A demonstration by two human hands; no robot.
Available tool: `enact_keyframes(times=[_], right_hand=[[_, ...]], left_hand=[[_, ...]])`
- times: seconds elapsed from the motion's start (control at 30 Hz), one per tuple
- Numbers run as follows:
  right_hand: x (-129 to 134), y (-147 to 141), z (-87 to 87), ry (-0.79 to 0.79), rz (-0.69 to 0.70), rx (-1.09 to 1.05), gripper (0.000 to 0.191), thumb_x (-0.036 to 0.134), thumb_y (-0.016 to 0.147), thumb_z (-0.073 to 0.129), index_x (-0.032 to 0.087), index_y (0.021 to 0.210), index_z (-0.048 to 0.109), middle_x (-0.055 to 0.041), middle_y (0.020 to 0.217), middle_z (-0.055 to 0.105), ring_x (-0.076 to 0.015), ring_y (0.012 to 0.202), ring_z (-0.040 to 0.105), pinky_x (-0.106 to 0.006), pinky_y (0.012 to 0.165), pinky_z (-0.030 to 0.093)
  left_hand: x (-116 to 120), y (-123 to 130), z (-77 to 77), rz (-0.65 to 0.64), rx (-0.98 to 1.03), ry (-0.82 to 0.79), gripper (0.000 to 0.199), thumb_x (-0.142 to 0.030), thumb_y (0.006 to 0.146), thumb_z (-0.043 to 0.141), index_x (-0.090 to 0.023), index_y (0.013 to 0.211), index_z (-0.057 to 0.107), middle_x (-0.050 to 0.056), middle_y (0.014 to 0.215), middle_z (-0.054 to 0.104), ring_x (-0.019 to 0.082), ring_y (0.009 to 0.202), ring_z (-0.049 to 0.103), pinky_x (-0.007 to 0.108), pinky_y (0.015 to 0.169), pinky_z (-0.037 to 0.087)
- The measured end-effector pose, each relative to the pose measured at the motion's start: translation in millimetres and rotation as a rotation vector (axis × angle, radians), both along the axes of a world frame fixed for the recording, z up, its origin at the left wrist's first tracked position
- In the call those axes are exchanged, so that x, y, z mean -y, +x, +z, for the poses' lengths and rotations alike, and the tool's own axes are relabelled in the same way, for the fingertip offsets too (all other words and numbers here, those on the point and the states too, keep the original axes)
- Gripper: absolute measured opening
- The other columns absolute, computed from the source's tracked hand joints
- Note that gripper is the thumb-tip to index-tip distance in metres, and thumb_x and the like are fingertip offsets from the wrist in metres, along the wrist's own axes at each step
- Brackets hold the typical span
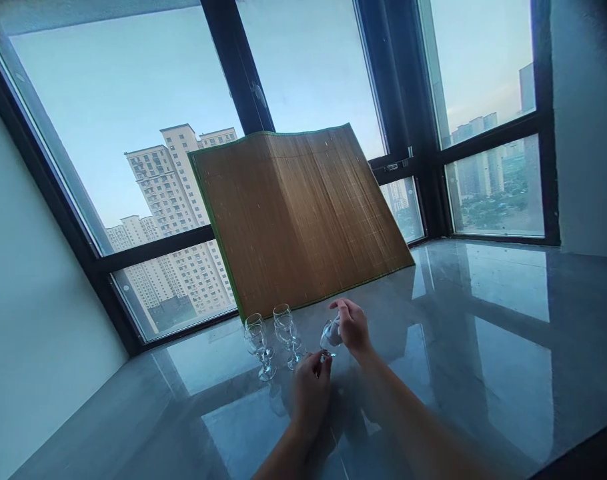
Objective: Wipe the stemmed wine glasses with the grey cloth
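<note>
A clear wine glass [328,337] is held between my two hands above the shiny grey surface. My left hand [311,393] pinches it low down, near its stem, with the fingertips together. My right hand [353,327] is curled at the bowl's right side, the index finger bent over near the rim. A pale patch shows in or behind the bowl; whether it is a cloth I cannot tell. To the left of my hands, several more stemmed glasses stand upright, among them a left glass [255,337] and a right glass [284,327], with others partly hidden behind them.
A brown bamboo mat [303,220] with green edging leans against the dark window frame [238,67] behind the glasses. The glossy grey ledge [463,400] reflects the windows. White walls [28,287] border it left and right, with tall buildings outside.
</note>
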State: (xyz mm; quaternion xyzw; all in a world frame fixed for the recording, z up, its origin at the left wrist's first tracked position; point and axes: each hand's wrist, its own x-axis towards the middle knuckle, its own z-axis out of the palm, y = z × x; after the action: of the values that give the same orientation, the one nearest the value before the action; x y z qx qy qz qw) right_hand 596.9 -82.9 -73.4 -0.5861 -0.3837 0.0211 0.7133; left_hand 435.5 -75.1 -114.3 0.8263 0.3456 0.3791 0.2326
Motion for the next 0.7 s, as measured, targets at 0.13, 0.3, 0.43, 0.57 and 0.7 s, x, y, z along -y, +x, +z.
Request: enact_keyframes(times=[0.13, 0.3, 0.43, 0.57, 0.7], right_hand=[[-1.4, 1.2, 0.6, 0.044, 0.014, -0.068, 0.041, 0.043, 0.089, 0.035, 0.021, 0.073, 0.065, -0.0010, 0.058, 0.056, -0.0194, 0.057, 0.051, -0.029, 0.056, 0.036], [-1.6, 1.7, 3.1, 0.094, 0.041, -0.103, 0.040, 0.043, 0.085, 0.036, 0.021, 0.068, 0.064, -0.0023, 0.060, 0.058, -0.0190, 0.058, 0.050, -0.030, 0.056, 0.037], [-1.2, 1.6, 5.0, 0.098, 0.057, -0.150, 0.041, 0.045, 0.083, 0.037, 0.019, 0.070, 0.067, -0.0016, 0.057, 0.054, -0.0184, 0.055, 0.048, -0.029, 0.053, 0.036], [-1.5, 1.9, 5.4, 0.083, 0.089, -0.179, 0.039, 0.044, 0.080, 0.041, 0.018, 0.076, 0.070, -0.0004, 0.054, 0.052, -0.0172, 0.052, 0.046, -0.029, 0.051, 0.036], [-1.6, 1.5, 4.5, 0.055, 0.110, -0.222, 0.034, 0.041, 0.073, 0.048, 0.016, 0.083, 0.070, 0.0015, 0.054, 0.051, -0.0153, 0.047, 0.041, -0.028, 0.047, 0.032]], left_hand=[[0.9, 0.5, 0.2, 0.007, -0.006, 0.008, 0.035, -0.039, 0.095, 0.052, -0.018, 0.073, 0.071, 0.001, 0.069, 0.061, 0.015, 0.064, 0.050, 0.027, 0.063, 0.031], [1.9, 0.5, 0.8, 0.000, -0.008, 0.012, 0.034, -0.038, 0.094, 0.052, -0.018, 0.076, 0.072, 0.001, 0.070, 0.062, 0.015, 0.066, 0.052, 0.027, 0.064, 0.031], [3.9, -0.4, 2.0, -0.012, 0.006, 0.004, 0.034, -0.037, 0.094, 0.051, -0.017, 0.078, 0.073, 0.001, 0.072, 0.064, 0.015, 0.066, 0.052, 0.027, 0.064, 0.032], [5.3, -0.7, 3.6, -0.013, 0.009, 0.008, 0.033, -0.037, 0.094, 0.051, -0.017, 0.080, 0.074, 0.002, 0.072, 0.065, 0.015, 0.065, 0.052, 0.027, 0.063, 0.032], [3.8, -0.2, 1.7, -0.006, 0.013, 0.018, 0.034, -0.039, 0.094, 0.052, -0.017, 0.081, 0.075, 0.002, 0.070, 0.064, 0.016, 0.066, 0.052, 0.027, 0.064, 0.032]])
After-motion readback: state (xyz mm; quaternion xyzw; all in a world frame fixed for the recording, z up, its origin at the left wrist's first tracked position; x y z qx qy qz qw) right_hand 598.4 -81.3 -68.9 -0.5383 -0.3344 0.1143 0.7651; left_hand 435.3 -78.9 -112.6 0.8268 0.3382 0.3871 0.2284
